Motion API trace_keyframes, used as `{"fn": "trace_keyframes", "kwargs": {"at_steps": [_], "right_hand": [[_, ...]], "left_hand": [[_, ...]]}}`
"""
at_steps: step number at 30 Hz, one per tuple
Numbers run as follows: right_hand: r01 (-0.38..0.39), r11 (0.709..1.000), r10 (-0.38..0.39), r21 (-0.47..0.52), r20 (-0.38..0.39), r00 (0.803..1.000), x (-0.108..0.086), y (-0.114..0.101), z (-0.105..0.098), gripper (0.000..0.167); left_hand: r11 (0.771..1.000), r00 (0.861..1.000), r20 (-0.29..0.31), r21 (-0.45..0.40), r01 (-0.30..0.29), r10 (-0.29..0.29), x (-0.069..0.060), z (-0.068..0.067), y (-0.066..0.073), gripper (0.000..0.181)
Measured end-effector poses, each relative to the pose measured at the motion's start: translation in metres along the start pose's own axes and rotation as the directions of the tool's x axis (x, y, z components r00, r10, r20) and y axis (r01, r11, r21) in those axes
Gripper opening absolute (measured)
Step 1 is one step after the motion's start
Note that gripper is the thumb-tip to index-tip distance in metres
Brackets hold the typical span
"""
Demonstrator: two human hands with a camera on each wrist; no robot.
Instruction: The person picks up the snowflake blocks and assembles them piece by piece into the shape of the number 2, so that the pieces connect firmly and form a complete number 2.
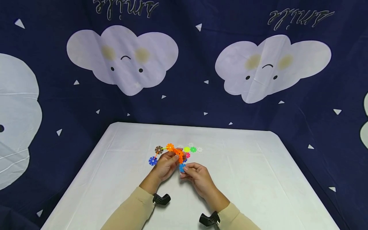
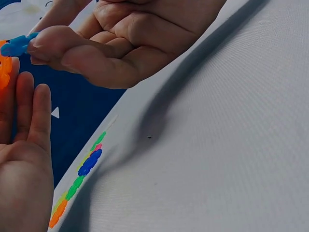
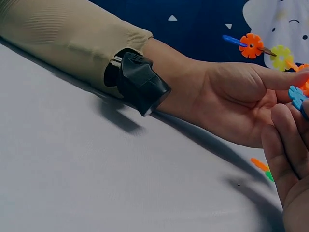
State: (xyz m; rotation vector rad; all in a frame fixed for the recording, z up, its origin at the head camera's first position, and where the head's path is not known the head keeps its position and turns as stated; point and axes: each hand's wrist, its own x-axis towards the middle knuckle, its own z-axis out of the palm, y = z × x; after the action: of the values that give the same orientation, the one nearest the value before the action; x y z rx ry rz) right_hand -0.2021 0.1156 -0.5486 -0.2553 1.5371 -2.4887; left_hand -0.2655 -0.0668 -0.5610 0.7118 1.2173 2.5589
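My left hand [image 1: 166, 167] grips a chain of notched plastic discs. From it a blue disc [image 1: 153, 161], a brown disc [image 1: 159, 150] and an orange disc [image 1: 170, 147] stick out to the left, linked by discs seen edge-on. More orange discs [image 1: 180, 154] sit at the left fingers. A light blue disc [image 1: 182, 168] is pinched between thumb and fingers of my right hand [image 1: 199, 179]. It meets the lower end of the orange discs; in the left wrist view the light blue disc [image 2: 18, 46] touches the orange edge. Whether they are slotted together I cannot tell.
Loose discs lie on the white table [image 1: 244, 179] behind the hands: yellow [image 1: 187, 149], green [image 1: 193, 149], pink [image 1: 188, 155] and white [image 1: 199, 149]. A dark blue disc [image 2: 90, 162] lies among them. A dark cloth with clouds hangs behind the table.
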Motion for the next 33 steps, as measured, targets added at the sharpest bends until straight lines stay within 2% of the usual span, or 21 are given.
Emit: {"fn": "trace_keyframes", "kwargs": {"at_steps": [3,12,17,21,27,30,32,33], "right_hand": [[-0.003,1.0,0.003,0.016,-0.008,1.0,0.0,0.001,0.001,0.008],[-0.031,0.997,0.035,0.074,-0.049,0.998,0.0,0.002,0.006,0.012],[-0.02,0.998,0.025,0.067,-0.08,0.997,-0.001,0.004,0.008,0.008],[0.008,0.999,-0.003,0.039,-0.105,0.994,-0.001,0.005,0.009,0.003],[0.035,0.999,-0.037,-0.01,-0.157,0.987,-0.001,0.006,0.009,0.011],[0.038,0.999,-0.041,-0.021,-0.182,0.982,-0.001,0.007,0.01,0.012],[0.044,0.999,-0.047,-0.017,-0.19,0.981,-0.001,0.008,0.011,0.011],[0.05,0.999,-0.052,-0.015,-0.193,0.98,-0.001,0.008,0.011,0.01]], "left_hand": [[1.0,1.0,-0.006,0.016,0.007,-0.007,0.0,0.001,0.001,0.029],[1.0,1.0,0.015,-0.006,-0.003,0.003,0.0,0.001,0.0,0.035],[1.0,0.999,0.024,0.009,0.025,-0.025,-0.001,0.002,-0.001,0.033],[0.999,0.999,-0.004,0.013,0.042,-0.042,-0.001,0.004,-0.001,0.035],[0.995,0.992,-0.101,0.045,0.085,-0.08,-0.001,0.009,-0.001,0.035],[0.99,0.987,-0.126,0.093,0.111,-0.098,-0.001,0.009,-0.001,0.027],[0.983,0.988,-0.12,0.148,0.111,-0.094,-0.001,0.009,-0.002,0.021],[0.979,0.99,-0.114,0.175,0.108,-0.088,-0.001,0.009,-0.002,0.023]]}}
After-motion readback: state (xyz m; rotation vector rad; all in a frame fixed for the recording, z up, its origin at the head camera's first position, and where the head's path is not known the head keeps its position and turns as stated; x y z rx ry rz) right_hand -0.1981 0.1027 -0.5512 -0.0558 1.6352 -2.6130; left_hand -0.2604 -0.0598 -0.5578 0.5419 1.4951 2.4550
